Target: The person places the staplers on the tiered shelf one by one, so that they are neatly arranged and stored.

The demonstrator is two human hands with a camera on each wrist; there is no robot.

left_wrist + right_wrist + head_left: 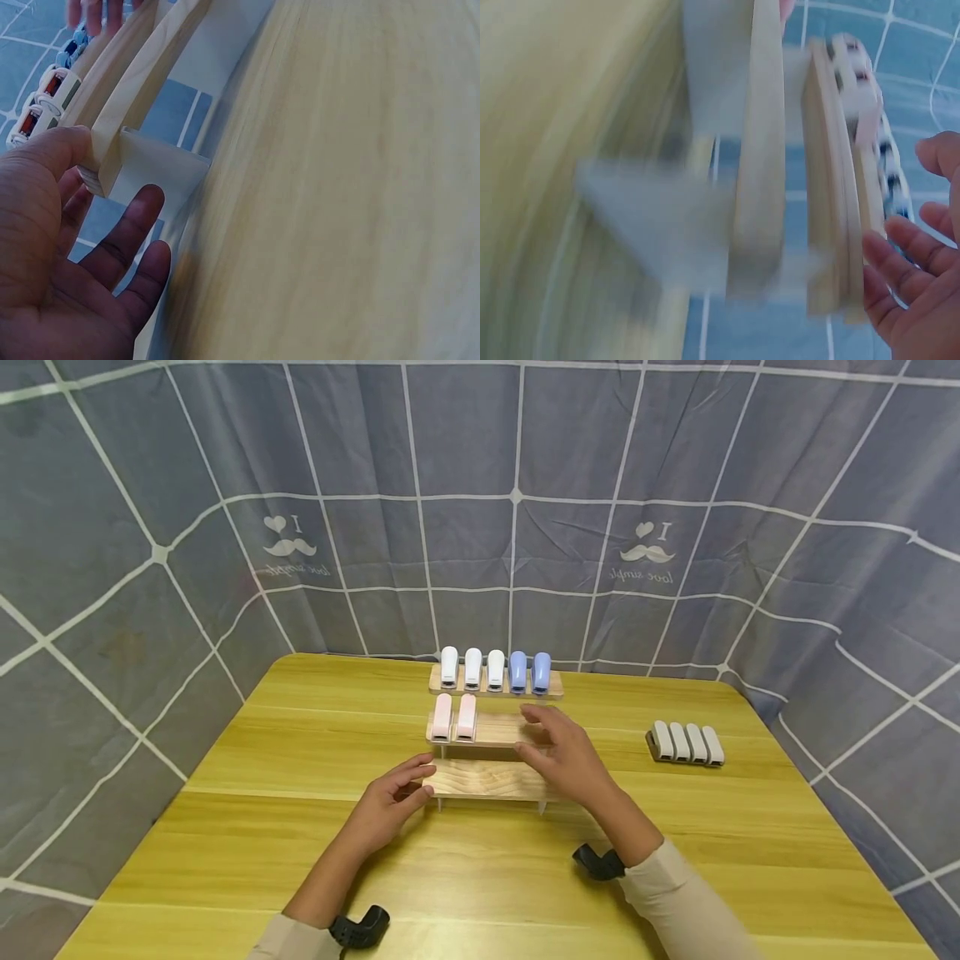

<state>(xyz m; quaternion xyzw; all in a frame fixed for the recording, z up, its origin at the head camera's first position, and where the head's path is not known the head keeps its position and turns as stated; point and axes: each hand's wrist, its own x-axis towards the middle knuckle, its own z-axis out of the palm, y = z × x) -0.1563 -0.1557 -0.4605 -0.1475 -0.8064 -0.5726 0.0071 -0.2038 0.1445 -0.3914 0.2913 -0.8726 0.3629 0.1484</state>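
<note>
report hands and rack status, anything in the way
Left fingers at front shelf's left end. Right fingers empty, at middle shelf's right end. Two pink gadgets on middle shelf. Right hand partly hides its right end.

The wood-grain table (300,752) carries a tiered wooden stand (487,781) and four white staplers (697,743)

Upright stands the three-step wooden stand (487,779) on pale supports, left hand (386,810) at its front step's left end, right hand (566,756) by the middle step's right! Three white staplers (472,667) and two blue staplers (517,670) line the back step; two pink staplers (443,717) sit side by side, middle step, left end!
</note>
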